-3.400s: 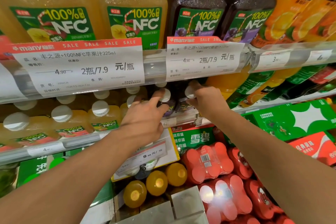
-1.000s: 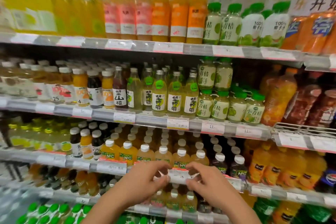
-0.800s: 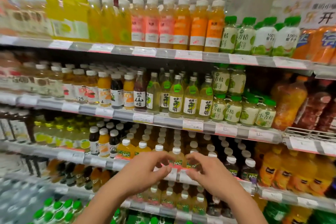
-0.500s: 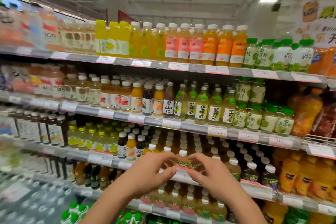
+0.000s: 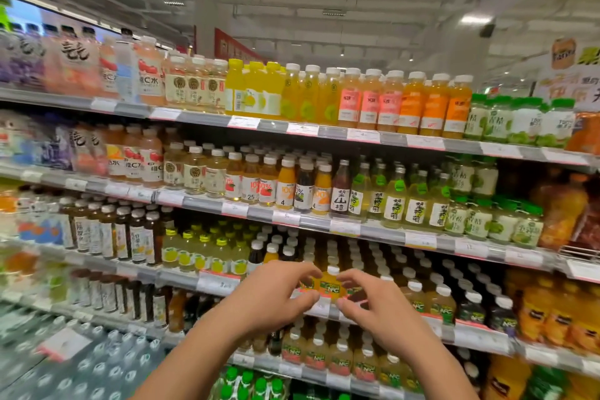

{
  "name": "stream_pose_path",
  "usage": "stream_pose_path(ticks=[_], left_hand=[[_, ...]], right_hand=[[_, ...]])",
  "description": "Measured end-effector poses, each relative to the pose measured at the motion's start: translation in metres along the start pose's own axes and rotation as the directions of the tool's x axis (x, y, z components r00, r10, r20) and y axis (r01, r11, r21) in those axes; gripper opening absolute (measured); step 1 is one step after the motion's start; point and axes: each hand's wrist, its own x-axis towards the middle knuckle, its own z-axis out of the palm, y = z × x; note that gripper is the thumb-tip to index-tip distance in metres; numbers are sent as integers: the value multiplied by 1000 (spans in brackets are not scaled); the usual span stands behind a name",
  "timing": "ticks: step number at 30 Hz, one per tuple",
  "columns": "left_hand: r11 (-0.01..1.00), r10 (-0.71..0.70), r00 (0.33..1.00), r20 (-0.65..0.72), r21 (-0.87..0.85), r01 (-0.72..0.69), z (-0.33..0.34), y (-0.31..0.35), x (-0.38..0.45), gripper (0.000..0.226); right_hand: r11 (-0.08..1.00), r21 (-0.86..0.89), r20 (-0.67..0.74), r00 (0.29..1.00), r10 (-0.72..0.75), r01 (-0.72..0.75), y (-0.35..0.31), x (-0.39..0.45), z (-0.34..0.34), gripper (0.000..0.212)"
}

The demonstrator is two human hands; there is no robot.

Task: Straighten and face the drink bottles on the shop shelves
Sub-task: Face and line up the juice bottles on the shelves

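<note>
Both my hands hover side by side in front of the third shelf from the top. My left hand (image 5: pixel 272 297) and my right hand (image 5: pixel 373 305) have loosely curved fingers and hold nothing. Between their fingertips shows a small yellow NFC juice bottle (image 5: pixel 330 284) with a white cap, upright at the shelf's front edge. More NFC bottles (image 5: pixel 443 303), yellow and dark, stand to its right. The shelf's price rail (image 5: pixel 216 282) runs behind my hands. I cannot tell whether my fingers touch the rail.
Several shelves of upright drink bottles fill the view: orange and yellow juices (image 5: pixel 425 107) on top, green-labelled glass bottles (image 5: pixel 394 201) below them, dark tea bottles (image 5: pixel 130 237) at left. Packs of water bottles (image 5: pixel 97 364) lie at the lower left.
The view has pulled back from the lower shelf and tilted upward, so more shelves and the ceiling show. My hands left the dark bottles and now stay together in front of the NFC row.
</note>
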Motion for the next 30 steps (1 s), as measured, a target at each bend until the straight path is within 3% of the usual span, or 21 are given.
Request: stream_pose_path(ticks=[17, 25, 30], left_hand=[[1000, -22, 1000, -22, 8, 22, -19, -74, 72, 42], [996, -51, 998, 23, 78, 49, -14, -134, 129, 70], [966, -123, 991, 59, 234, 106, -3, -191, 164, 87]], right_hand=[[994, 93, -36, 998, 55, -51, 14, 86, 12, 31], [995, 79, -34, 998, 57, -54, 22, 147, 9, 36], [999, 41, -81, 996, 27, -24, 5, 185, 12, 48]])
